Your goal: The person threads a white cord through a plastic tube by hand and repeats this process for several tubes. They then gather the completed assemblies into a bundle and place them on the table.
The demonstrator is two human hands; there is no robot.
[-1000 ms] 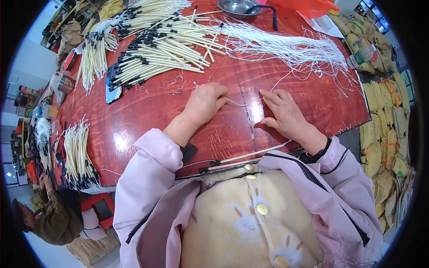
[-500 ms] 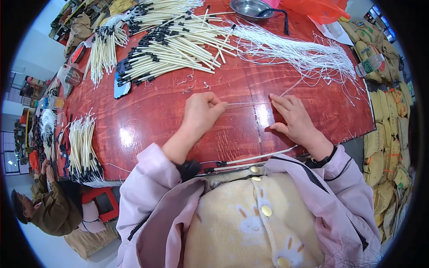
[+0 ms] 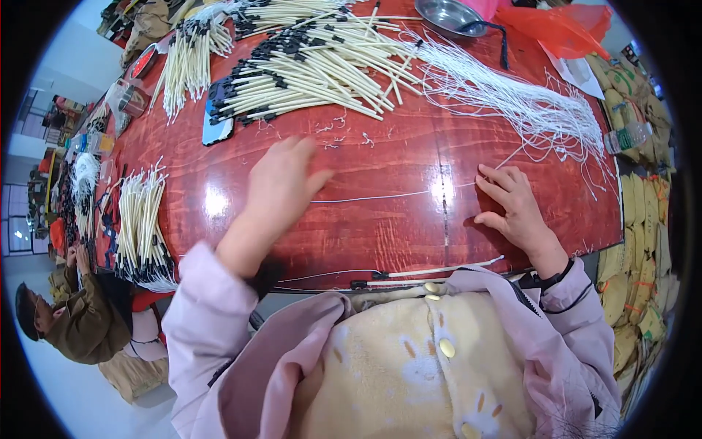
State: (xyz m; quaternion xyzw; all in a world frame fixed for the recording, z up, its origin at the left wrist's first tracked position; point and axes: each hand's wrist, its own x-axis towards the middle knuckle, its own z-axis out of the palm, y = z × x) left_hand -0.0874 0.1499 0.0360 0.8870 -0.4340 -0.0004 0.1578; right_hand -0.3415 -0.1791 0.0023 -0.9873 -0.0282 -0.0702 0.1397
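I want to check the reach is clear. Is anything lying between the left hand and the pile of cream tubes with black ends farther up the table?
Nothing big. Between the left hand and the pile of cream tubes the red table shows only a few small white scraps. A phone lies off to the left of that path.

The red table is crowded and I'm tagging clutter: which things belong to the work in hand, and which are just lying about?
In hand:
left hand
right hand
single white string stretched between them
loose white strings
finished black-tipped cords

Lying about:
metal bowl
orange plastic bag
plastic bottle
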